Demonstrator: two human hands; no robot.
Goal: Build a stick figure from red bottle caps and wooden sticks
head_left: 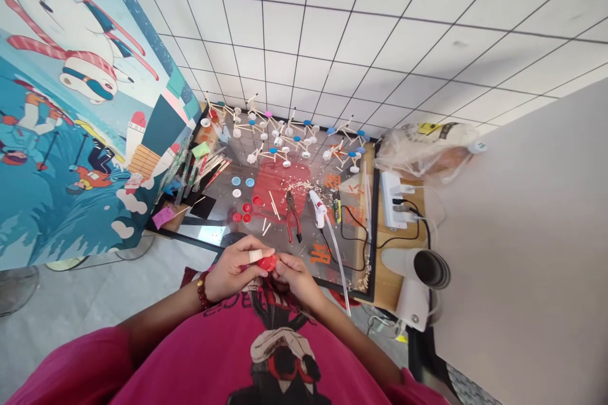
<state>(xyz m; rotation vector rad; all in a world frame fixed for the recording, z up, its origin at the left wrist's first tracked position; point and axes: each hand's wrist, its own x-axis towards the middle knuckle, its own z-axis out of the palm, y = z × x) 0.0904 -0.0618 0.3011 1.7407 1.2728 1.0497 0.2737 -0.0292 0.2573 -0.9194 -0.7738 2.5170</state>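
Note:
Close to my body, my left hand [236, 270] is closed on a red bottle cap [267, 263], with a pale bandage around one finger. My right hand [295, 277] pinches at the cap's right side; its fingertips are partly hidden. On the glass tabletop ahead lie several red caps [246, 207], two blue caps [249, 182] and a white cap [237, 193]. Thin wooden sticks [274, 204] rest beside them. Red-handled pliers [292, 218] and a white glue gun [317, 207] with a long glue stick lie to the right.
Several stick-and-cap figures [285, 139] stand along the wall. Wood chips [304, 186] are scattered mid-table. Bundled sticks [209, 168] lie left. A power strip [395, 199], black cables and a plastic bag [422, 152] are at the right edge. A painted panel [95, 107] rises at left.

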